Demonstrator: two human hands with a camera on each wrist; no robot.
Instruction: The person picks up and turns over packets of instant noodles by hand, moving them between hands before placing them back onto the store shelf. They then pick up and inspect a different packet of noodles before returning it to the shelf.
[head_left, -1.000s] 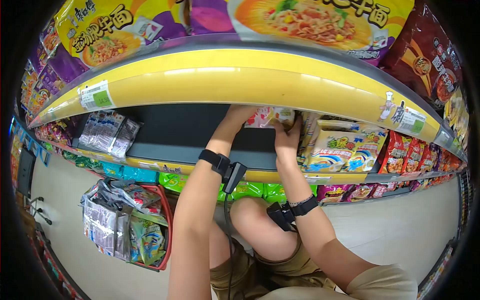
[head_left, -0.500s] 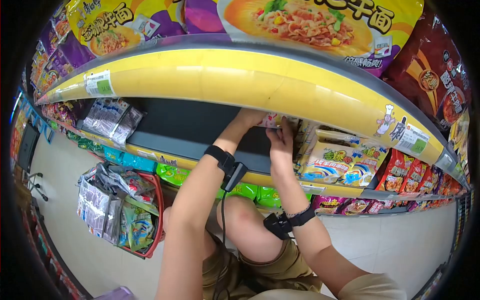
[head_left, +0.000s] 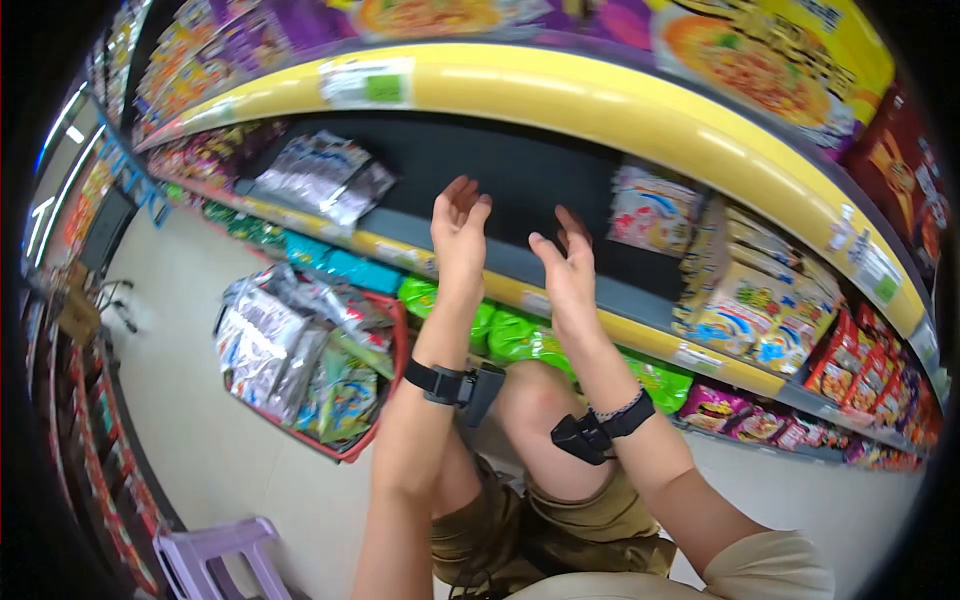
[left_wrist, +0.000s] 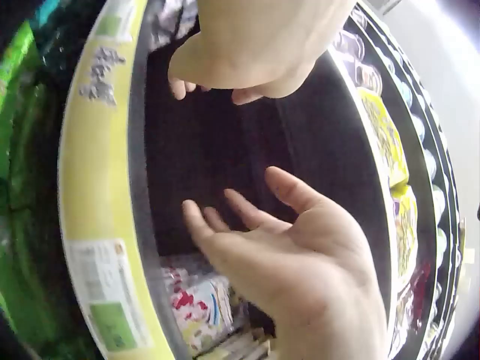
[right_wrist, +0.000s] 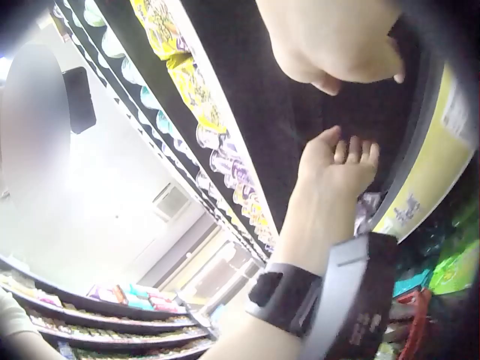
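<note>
In the head view my left hand (head_left: 460, 235) hovers at the front of the dark shelf (head_left: 520, 165), fingers loosely bent and holding nothing. My right hand (head_left: 570, 285) is a little to its right, also empty, thumb apart from the fingers. In the left wrist view the right palm (left_wrist: 292, 262) faces up toward the left hand (left_wrist: 247, 52). A white and pink snack packet (head_left: 650, 210) stands on the shelf to the right of both hands. Silver packets (head_left: 330, 180) lie on the shelf to their left.
A red-rimmed basket (head_left: 400, 340) of silver and green packets (head_left: 345, 395) sits on the floor at left. A lilac stool (head_left: 215, 540) stands at lower left. Cream packets (head_left: 745, 300) and red packets (head_left: 855, 360) fill the shelf's right. A yellow shelf edge (head_left: 500, 80) overhangs above.
Both hands have let go of the pink and white packet, which now stands beside the cream packets. They have drawn back out from under the upper shelf, and the head view has turned left.
</note>
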